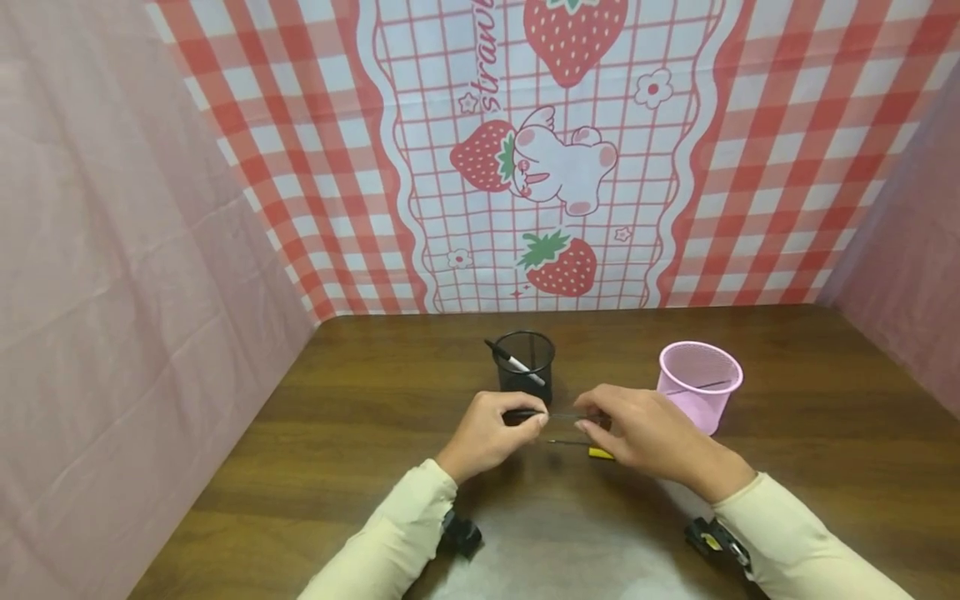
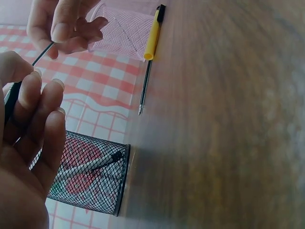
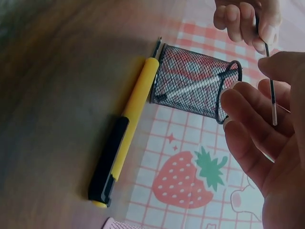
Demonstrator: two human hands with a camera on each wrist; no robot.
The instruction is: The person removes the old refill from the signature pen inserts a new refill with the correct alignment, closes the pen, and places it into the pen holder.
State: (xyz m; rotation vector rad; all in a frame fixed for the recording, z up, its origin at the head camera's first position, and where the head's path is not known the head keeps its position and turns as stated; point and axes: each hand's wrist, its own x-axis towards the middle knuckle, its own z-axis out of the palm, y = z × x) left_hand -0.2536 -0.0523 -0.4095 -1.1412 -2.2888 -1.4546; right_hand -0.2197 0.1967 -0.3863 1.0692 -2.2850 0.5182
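My left hand (image 1: 491,433) grips a black pen barrel (image 1: 521,413) between thumb and fingers. A thin dark refill (image 3: 272,95) with a clear end runs from the barrel's end to my right hand (image 1: 648,429), which pinches it between thumb and forefinger. How far the refill sits inside the barrel is hidden. Both hands hover above the table, close together. Below them a yellow-and-black pen barrel (image 3: 136,102) lies on the table, with a long refill (image 2: 146,83) showing from its yellow end; in the head view my right hand partly covers it.
A black mesh cup (image 1: 528,385) holding a white-and-black pen (image 1: 517,363) stands behind my left hand. Beyond my right hand is a pink mesh cup (image 1: 705,408). Strawberry-printed cloth (image 1: 555,167) closes off the back of the brown table (image 1: 360,417); pink cloth (image 1: 150,250) hangs at the sides.
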